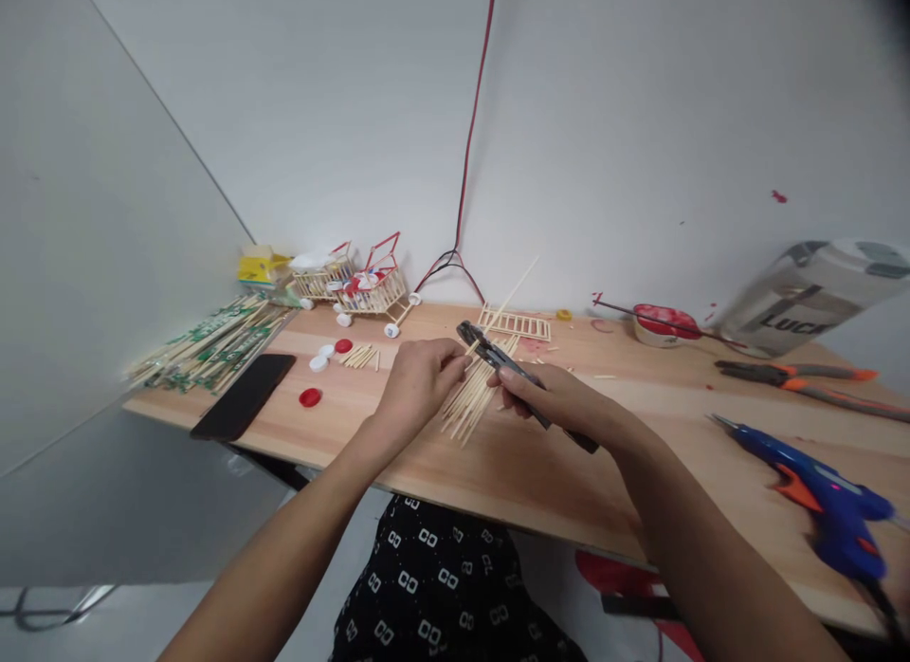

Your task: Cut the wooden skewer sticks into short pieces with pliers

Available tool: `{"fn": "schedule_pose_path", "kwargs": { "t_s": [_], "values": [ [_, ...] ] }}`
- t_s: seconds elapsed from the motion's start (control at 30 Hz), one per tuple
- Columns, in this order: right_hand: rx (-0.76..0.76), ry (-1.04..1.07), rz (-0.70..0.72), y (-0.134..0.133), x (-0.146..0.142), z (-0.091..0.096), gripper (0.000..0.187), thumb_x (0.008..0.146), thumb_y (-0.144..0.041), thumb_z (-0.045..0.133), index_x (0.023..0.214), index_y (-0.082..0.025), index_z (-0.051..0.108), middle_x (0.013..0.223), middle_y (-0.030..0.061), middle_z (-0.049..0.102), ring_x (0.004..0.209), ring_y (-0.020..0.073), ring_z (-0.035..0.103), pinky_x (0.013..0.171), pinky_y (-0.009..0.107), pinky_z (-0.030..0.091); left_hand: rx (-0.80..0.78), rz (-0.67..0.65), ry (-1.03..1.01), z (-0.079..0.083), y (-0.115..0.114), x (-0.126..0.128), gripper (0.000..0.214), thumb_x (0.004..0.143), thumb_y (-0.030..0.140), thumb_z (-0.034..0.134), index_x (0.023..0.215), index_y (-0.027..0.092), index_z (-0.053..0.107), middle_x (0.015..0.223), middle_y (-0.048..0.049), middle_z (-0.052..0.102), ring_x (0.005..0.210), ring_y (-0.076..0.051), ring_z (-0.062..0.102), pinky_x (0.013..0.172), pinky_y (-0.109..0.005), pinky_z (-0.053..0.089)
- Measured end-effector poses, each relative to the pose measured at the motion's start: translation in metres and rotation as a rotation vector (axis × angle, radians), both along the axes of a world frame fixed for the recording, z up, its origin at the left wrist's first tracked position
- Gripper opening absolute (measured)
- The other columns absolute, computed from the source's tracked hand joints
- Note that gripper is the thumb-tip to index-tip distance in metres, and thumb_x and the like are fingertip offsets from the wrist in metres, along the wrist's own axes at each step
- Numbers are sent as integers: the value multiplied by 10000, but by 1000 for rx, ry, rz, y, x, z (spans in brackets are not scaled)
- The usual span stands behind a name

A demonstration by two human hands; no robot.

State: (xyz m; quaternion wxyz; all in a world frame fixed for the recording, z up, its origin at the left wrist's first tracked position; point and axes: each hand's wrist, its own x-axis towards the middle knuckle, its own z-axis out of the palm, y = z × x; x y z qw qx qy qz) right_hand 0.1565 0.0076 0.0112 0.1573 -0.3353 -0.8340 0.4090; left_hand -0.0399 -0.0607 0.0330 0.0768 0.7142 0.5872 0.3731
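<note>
My left hand (427,370) is closed in a pinch on one thin wooden stick (518,285), which slants up and to the right. My right hand (551,394) is wrapped round dark metal pliers (508,361). Their jaws are at the stick, close to my left fingertips; whether they bite into it I cannot make out. Beneath both hands lies a loose pile of similar sticks (467,406) on the wooden table. Just behind the pile is a small ladder-like frame of sticks (530,327).
Stick-built toy carts (376,287) stand at the back left, near wrapped stick bundles (213,344) and a phone (245,396). To the right lie a blue glue gun (810,496), orange-handled pliers (796,373), a red paint tub (666,327) and a large container (803,302).
</note>
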Motion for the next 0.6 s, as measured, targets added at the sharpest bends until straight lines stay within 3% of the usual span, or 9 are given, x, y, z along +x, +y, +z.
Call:
{"fn": "schedule_pose_path", "kwargs": {
  "t_s": [0.2,0.6],
  "values": [
    [-43,0,-31,-3,-3,0,585,872,-638,332,950,-146,639,718,62,621,618,147,565,534,258,417,17,37,119,-3,-1,0,247,846,216,478,659,150,627,639,-22,648,580,-111,538,582,-236,328],
    [80,-62,-74,-8,-6,2,525,885,-597,335,791,-169,623,643,41,623,562,137,548,520,254,368,-62,216,491,4,-8,11,241,882,220,438,775,146,641,721,-91,674,655,-192,600,571,-269,352]
  ]
}}
